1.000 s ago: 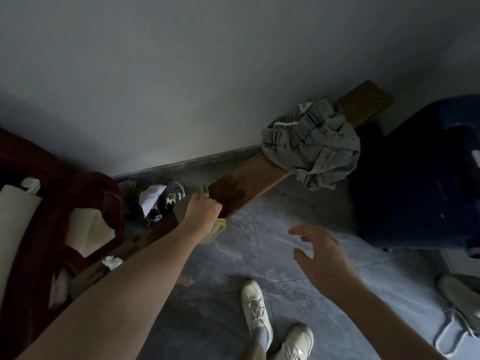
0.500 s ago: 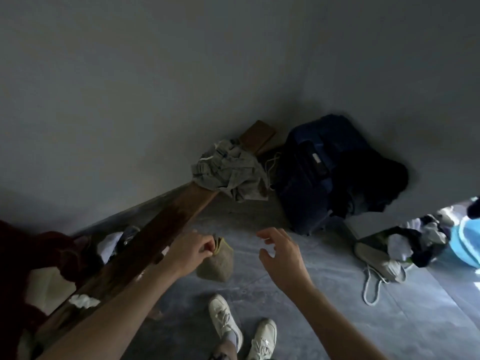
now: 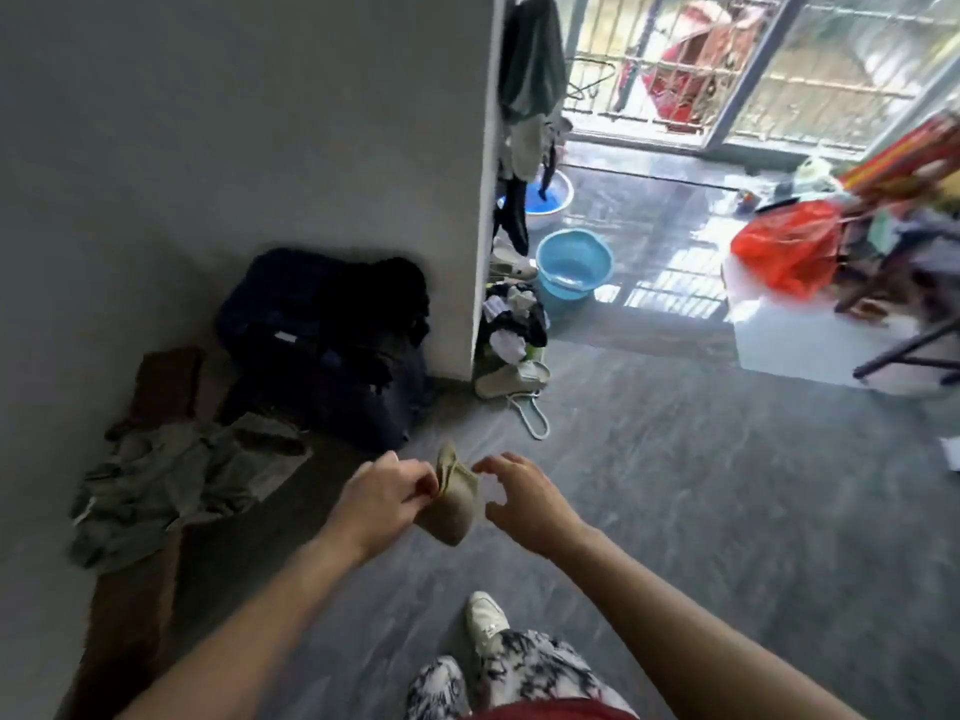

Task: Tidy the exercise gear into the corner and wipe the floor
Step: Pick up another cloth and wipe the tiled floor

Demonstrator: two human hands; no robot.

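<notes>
A: Head view: left hand (image 3: 382, 498) pinches a soft, light cloth (image 3: 453, 504) at its top edge; right hand (image 3: 522, 493) curls loosely beside it.
B: Floppy, so take hold opposite those fingers (image 3: 423, 485).

Bare forearms, no sleeves — black-and-white patterned trousers (image 3: 524, 667), a white sneaker (image 3: 485, 618) (laced), red top (image 3: 550, 711).

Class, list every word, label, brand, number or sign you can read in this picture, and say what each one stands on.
No text can be read anywhere in this view.
The small pale patch on the dark navy fabric bag may be a label, but it is too small and blurred to read.
The olive-tan folded cloth, pinched by the left hand with the right hand beside it, shows no print.
</notes>
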